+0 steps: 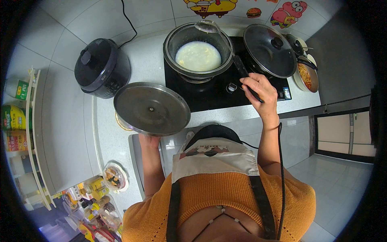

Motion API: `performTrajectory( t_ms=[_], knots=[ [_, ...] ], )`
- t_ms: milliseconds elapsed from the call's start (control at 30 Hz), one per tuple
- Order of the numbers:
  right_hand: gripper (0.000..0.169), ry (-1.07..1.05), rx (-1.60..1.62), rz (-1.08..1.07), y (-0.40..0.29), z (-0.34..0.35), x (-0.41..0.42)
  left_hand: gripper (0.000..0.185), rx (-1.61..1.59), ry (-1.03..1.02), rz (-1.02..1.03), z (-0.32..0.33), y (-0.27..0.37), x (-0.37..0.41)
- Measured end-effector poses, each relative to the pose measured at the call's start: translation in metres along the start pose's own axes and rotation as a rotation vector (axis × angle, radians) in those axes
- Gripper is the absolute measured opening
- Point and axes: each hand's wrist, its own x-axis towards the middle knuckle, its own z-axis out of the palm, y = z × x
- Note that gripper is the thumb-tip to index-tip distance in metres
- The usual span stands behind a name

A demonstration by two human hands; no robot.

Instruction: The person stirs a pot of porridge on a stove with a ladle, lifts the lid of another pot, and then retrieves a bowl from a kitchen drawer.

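Note:
My right hand (261,90) grips the black handle of a ladle (242,68). The ladle's metal bowl is raised over the far rim of a deep grey pot (169,57). Inside the pot lies a pale, milky liquid (198,56) with yellowish bits. My left hand (149,139) is at the near edge of a round metal lid (151,106), mostly hidden beneath it. It holds the lid tilted, left of the pot and close to the counter's front edge. The pot stands on a burner of the black cooktop (199,96).
A covered pan (266,51) stands at the cooktop's right. Beyond it is a bowl of reddish food (304,75). A dark electric cooker (104,69) stands left, its cord (130,24) up the wall. A plastic-covered food container (115,178) and several bottles (96,187) are lower left.

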Motion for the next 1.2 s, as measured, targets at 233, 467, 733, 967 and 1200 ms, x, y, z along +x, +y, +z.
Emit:
performTrajectory(
  t_ms=[233,467,733,967,1200],
  knots=[
    [0.027,-0.005,0.017,0.020,0.001,0.001,-0.001,0.041,-0.007,-0.066,-0.024,-0.001,-0.001,0.004],
    [0.026,-0.024,0.011,0.053,0.001,-0.001,-0.003,0.043,0.039,-0.108,-0.017,-0.006,-0.002,0.010],
    [0.027,-0.032,0.028,0.084,-0.002,-0.002,-0.004,0.041,0.053,-0.065,-0.006,0.003,-0.001,0.002],
    [0.025,-0.026,0.046,0.068,0.000,0.003,-0.004,0.041,0.033,-0.049,-0.012,-0.003,-0.002,0.003],
    [0.020,0.021,0.138,0.150,0.021,0.032,-0.002,0.043,0.056,-0.048,0.030,-0.016,-0.004,0.005]
  ],
)
